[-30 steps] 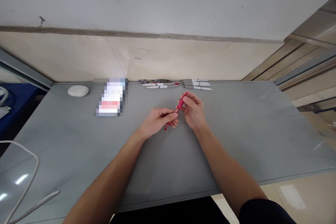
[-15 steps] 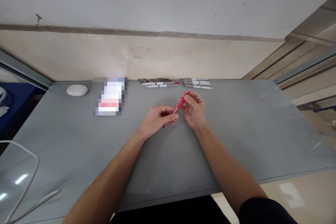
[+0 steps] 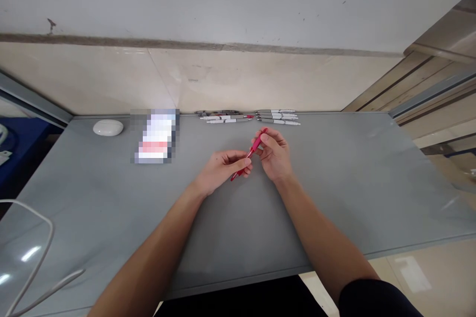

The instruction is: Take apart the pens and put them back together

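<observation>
Between my two hands a red pen (image 3: 257, 142) is held on a slant above the grey table (image 3: 238, 233). My left hand (image 3: 225, 171) pinches its lower, slimmer part between thumb and fingers. Around the thicker upper part, my right hand (image 3: 275, 153) is closed, thumb lying along it. Some of the pen is covered by my fingers. Just beyond my hands, near the wall, white and grey pens lie in two groups: a left group (image 3: 228, 120) and a right group (image 3: 278, 122).
A phone (image 3: 158, 136), blurred out, rests at the back left. Beside it is a white computer mouse (image 3: 107, 128). A white cable (image 3: 48, 237) curves over the near left corner. The tiled wall (image 3: 260, 79) borders the table's far edge.
Both hands keep their hold on the red pen with barely any movement. The pen looks slightly turned, and more red shows along its lower part.
</observation>
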A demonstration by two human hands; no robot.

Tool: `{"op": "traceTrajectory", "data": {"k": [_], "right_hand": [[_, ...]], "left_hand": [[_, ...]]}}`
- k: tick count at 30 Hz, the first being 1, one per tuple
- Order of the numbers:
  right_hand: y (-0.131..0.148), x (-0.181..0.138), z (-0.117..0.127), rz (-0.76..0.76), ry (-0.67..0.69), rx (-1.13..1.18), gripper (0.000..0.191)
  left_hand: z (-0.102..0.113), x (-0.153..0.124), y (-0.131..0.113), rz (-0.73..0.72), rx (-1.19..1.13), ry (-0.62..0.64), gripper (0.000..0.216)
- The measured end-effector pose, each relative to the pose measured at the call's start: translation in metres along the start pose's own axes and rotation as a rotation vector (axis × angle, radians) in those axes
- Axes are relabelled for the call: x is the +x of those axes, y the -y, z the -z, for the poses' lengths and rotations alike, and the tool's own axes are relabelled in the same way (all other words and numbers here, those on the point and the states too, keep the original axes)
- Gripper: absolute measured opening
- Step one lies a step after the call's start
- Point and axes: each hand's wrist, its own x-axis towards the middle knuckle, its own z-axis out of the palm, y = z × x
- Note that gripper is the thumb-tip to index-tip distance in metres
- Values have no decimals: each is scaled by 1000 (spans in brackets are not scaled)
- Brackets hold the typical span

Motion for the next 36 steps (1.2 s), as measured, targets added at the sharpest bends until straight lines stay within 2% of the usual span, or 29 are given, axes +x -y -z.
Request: {"op": "traceTrajectory", "data": {"k": [5,12,19,22,25,30,36], "right_hand": [[0,0,-1,-5,-16,-32,14],[0,-2,0,-22,58,-23,12],[0,-1,0,10,-2,-40,13],[0,-1,-2,12,-11,-67,13],[-1,-2,-2,16,-10,-89,13],[0,-3,-1,27,10,-55,12],[3,-2,1,57,-21,-17,14]], "left_hand": [[1,1,1,-26,64,-29,27],[-1,-3,-3,23,27,135,34],[0,1,1,-19,41,-27,30],[0,1,2,-27,80,-42,28],[-2,-1,0,-49,57,37,24],[-1,-4,-2,-17,3,179,31],[0,-3,1,43,-50,206,36]]}}
